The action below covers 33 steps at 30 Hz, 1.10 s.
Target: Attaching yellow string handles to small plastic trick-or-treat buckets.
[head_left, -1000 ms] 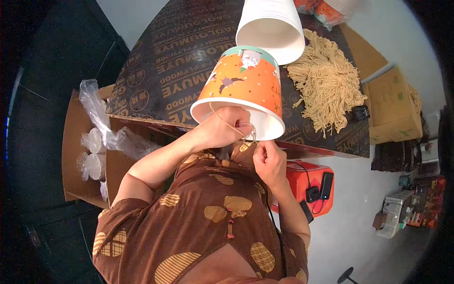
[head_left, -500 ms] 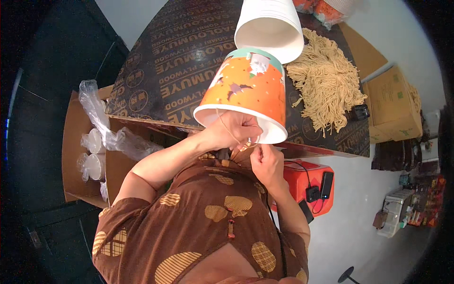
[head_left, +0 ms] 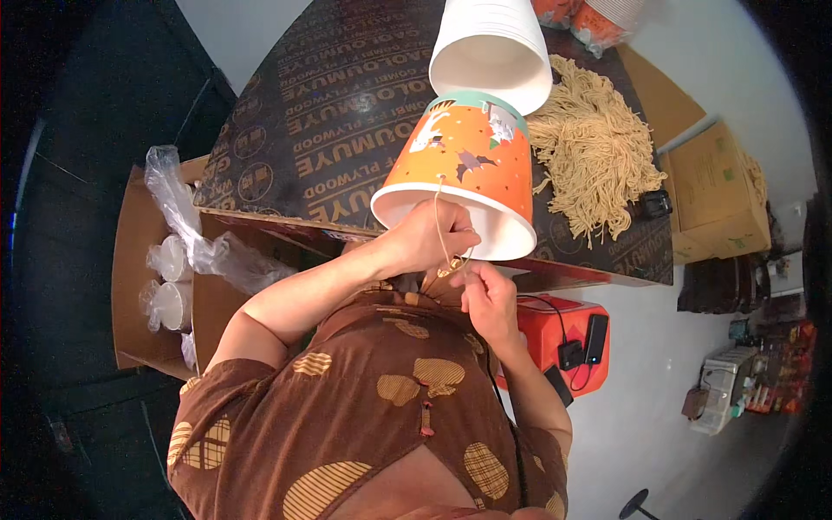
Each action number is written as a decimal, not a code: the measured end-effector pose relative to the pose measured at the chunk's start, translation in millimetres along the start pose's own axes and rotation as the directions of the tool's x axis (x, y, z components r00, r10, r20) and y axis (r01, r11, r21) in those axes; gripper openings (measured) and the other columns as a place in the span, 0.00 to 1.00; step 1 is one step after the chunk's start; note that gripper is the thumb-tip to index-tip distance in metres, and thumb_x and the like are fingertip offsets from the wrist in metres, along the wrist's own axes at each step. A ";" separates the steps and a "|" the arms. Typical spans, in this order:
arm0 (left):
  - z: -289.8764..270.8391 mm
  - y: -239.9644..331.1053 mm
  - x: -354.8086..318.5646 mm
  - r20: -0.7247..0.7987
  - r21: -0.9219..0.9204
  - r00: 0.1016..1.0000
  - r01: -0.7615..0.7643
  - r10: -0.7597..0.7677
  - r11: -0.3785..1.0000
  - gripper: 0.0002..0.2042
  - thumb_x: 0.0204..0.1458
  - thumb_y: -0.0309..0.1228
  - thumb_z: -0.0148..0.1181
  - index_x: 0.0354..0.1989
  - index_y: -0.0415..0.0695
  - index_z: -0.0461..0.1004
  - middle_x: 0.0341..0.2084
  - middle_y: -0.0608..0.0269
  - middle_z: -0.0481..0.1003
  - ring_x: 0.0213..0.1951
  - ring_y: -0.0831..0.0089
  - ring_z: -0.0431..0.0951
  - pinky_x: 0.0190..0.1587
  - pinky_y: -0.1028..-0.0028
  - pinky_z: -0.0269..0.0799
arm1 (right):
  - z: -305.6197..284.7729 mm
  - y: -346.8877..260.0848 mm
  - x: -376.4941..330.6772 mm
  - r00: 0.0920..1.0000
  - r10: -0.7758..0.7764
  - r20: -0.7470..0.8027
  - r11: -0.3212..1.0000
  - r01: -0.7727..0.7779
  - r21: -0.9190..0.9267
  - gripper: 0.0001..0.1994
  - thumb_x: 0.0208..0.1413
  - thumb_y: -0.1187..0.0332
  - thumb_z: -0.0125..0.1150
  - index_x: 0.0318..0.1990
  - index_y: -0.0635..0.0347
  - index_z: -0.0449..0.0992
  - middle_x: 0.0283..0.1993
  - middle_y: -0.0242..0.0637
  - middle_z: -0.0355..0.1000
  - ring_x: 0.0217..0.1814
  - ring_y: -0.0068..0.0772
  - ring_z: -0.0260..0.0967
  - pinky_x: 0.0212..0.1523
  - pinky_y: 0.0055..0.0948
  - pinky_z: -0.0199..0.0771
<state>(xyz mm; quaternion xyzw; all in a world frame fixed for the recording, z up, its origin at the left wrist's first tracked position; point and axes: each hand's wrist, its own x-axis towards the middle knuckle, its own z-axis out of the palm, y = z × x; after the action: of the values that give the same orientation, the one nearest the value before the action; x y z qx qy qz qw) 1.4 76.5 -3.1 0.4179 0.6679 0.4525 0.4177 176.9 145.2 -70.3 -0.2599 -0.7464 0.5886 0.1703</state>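
An orange paper bucket with bat and ghost-like figures lies tipped at the table's near edge, its white mouth facing me. A thin tan cord comes out of a hole below its rim and runs down to my hands. My left hand, in front of the bucket's mouth, pinches the cord between thumb and finger. Close beside it, my right hand has its fingers pressed together at the cord's lower end. The very tip of the cord is too small to make out.
Behind the bucket lies a stack of white paper buckets. A heap of tan cords spreads on the dark table, right of them. An open carton with wrapped white cups stands left; a red stool carrying a phone is at right.
The bucket has turned and shifted slightly right, bringing the cord's hole toward the front. My hands have drawn the loop of cord downward, and my right hand's fingers have shifted.
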 end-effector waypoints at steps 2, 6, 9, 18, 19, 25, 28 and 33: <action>0.8 2.4 -2.1 -0.021 -0.008 0.999 0.030 -0.030 1.000 0.11 0.53 0.28 0.62 0.22 0.35 0.73 0.15 0.61 0.74 0.18 0.76 0.73 0.21 0.72 0.68 | 0.6 -0.2 -0.3 0.997 -0.030 -0.069 0.992 0.038 0.123 0.08 0.62 0.71 0.51 0.38 0.67 0.75 0.28 0.34 0.76 0.18 0.16 0.62 0.18 0.19 0.61; 6.3 -1.2 -4.1 -0.067 0.011 0.998 -0.013 0.014 1.000 0.11 0.53 0.28 0.62 0.22 0.35 0.72 0.15 0.61 0.73 0.18 0.76 0.74 0.21 0.72 0.68 | 0.2 -29.4 -1.7 0.995 0.102 0.009 0.945 -0.100 0.310 0.10 0.63 0.69 0.50 0.38 0.67 0.75 0.29 0.37 0.76 0.16 0.17 0.61 0.17 0.18 0.59; 7.7 -4.8 -4.6 -0.107 0.022 0.994 -0.030 0.032 0.999 0.12 0.53 0.28 0.62 0.22 0.35 0.72 0.15 0.60 0.73 0.19 0.75 0.75 0.22 0.71 0.69 | 10.2 -42.8 4.8 0.983 0.185 0.007 0.917 -0.175 0.358 0.11 0.63 0.67 0.50 0.35 0.67 0.74 0.28 0.40 0.76 0.15 0.18 0.61 0.15 0.18 0.57; 3.6 -12.2 -8.2 -0.128 0.120 0.972 -0.180 0.195 0.976 0.05 0.49 0.25 0.59 0.24 0.36 0.74 0.18 0.55 0.75 0.23 0.67 0.77 0.26 0.67 0.71 | 8.6 -40.4 -2.4 0.979 0.204 -0.009 0.829 -0.167 0.533 0.10 0.62 0.69 0.52 0.29 0.63 0.73 0.22 0.39 0.72 0.13 0.17 0.57 0.13 0.18 0.52; 2.2 -12.2 -8.4 -0.087 0.144 0.975 -0.192 0.205 0.971 0.05 0.51 0.23 0.58 0.25 0.36 0.73 0.19 0.61 0.74 0.24 0.74 0.75 0.26 0.71 0.70 | 5.2 -41.8 -4.2 0.981 0.191 -0.030 0.843 -0.148 0.517 0.10 0.61 0.70 0.52 0.28 0.63 0.73 0.21 0.39 0.72 0.13 0.17 0.57 0.13 0.18 0.51; -0.7 -17.4 -7.3 -0.005 0.241 0.957 -0.281 0.291 0.929 0.02 0.51 0.20 0.56 0.27 0.35 0.72 0.20 0.64 0.73 0.25 0.79 0.74 0.26 0.75 0.71 | -2.8 -49.6 -4.4 0.986 0.131 -0.099 0.878 -0.069 0.473 0.12 0.62 0.70 0.52 0.26 0.64 0.72 0.20 0.35 0.71 0.13 0.16 0.58 0.13 0.17 0.53; -1.1 -15.5 -8.1 -0.002 0.243 0.956 -0.285 0.295 0.927 0.01 0.50 0.20 0.56 0.28 0.35 0.72 0.20 0.63 0.73 0.25 0.79 0.74 0.26 0.74 0.71 | -2.5 -52.0 -4.0 0.987 0.120 -0.110 0.899 -0.061 0.434 0.11 0.62 0.71 0.52 0.27 0.64 0.73 0.20 0.34 0.71 0.13 0.15 0.58 0.13 0.17 0.53; -0.7 -12.0 -7.6 0.002 0.235 0.965 -0.255 0.262 0.938 0.02 0.51 0.20 0.55 0.30 0.34 0.73 0.20 0.63 0.73 0.23 0.78 0.74 0.24 0.73 0.71 | -4.7 -46.9 -9.1 0.978 0.177 -0.107 0.924 -0.128 0.360 0.11 0.62 0.71 0.53 0.28 0.64 0.74 0.20 0.33 0.71 0.14 0.14 0.57 0.13 0.17 0.53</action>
<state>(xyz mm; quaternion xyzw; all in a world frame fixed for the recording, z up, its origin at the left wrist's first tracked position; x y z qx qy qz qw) 0.9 66.3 -13.0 0.5413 0.6618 0.4282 0.2928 178.1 135.5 -23.3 -0.3224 -0.5933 0.7045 0.2185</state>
